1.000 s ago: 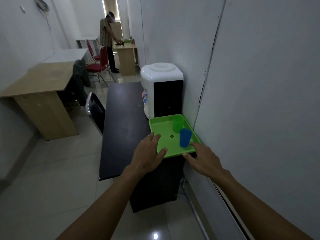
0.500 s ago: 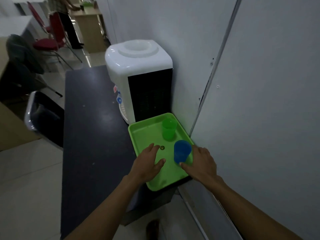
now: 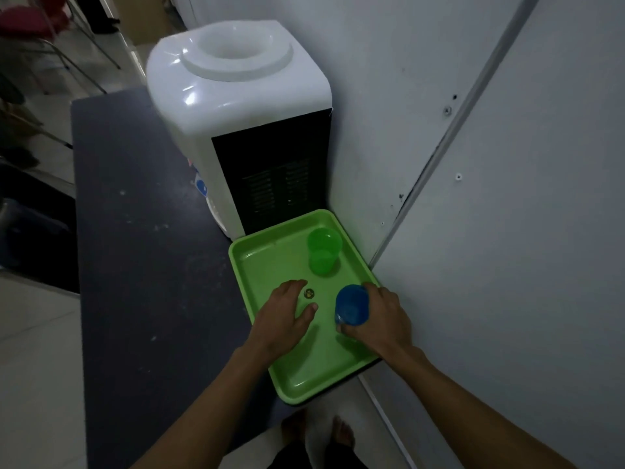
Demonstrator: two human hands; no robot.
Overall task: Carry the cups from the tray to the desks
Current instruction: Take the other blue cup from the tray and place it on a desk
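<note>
At the far left the dark bench [image 3: 142,231] runs away from the viewer, with a white water dispenser [image 3: 236,106] standing on it against the wall [image 3: 507,231]. Touching the dispenser's near side is the green tray [image 3: 257,265], whose near end overhangs the bench edge. The left hand [image 3: 284,316] hovers over or rests on the tray floor with fingers relaxed and spread, its grip wide and holding nothing, just beside a small round mark [image 3: 308,293]. Behind it, toward the far right corner of the tray, the green cup [image 3: 323,252] stands upright, untouched. Right of the left hand, the blue cup [image 3: 351,306] also stands on the tray, and the right hand [image 3: 382,319] curls round its right side, thumb at the near base, so the grip is closing on that cup. To do this well, the fingers should probably wrap the cup's wall firmly before lifting straight up, since the wall sits close on the right. The left hand could press the overhanging tray down, or reach forward for the green cup
</note>
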